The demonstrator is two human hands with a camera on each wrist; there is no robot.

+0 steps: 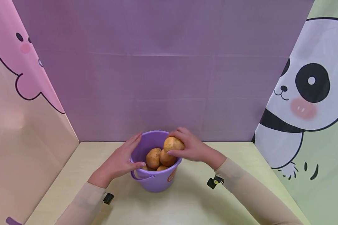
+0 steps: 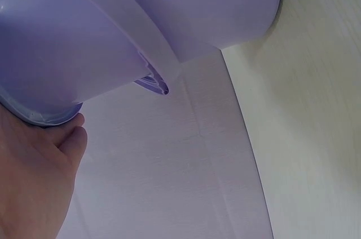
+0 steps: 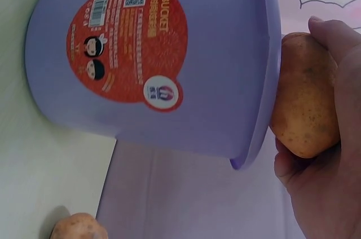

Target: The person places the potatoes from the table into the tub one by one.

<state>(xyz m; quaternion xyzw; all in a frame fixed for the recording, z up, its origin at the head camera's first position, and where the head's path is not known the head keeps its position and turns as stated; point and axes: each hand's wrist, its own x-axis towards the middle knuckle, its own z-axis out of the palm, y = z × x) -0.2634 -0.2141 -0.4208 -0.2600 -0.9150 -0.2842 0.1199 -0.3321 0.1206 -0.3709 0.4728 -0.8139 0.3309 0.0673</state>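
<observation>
A purple bucket (image 1: 157, 182) stands upright on the table, with several potatoes (image 1: 153, 158) inside. My left hand (image 1: 119, 161) holds its rim on the left side, the thumb lying over the near edge. In the left wrist view, the fingertips (image 2: 76, 137) meet the rim. Over the right part of the bucket's mouth, my right hand (image 1: 192, 147) grips a potato (image 1: 173, 144) between thumb and fingers. The right wrist view shows this held potato (image 3: 307, 98) close beside the rim. Part of it is hidden by the hand.
Another potato (image 3: 79, 229) lies on the table in the right wrist view. A purple back wall (image 1: 169, 78) rises behind the pale table (image 1: 208, 200), with printed side walls left and right. The bucket's handle (image 1: 143, 178) hangs on its near side.
</observation>
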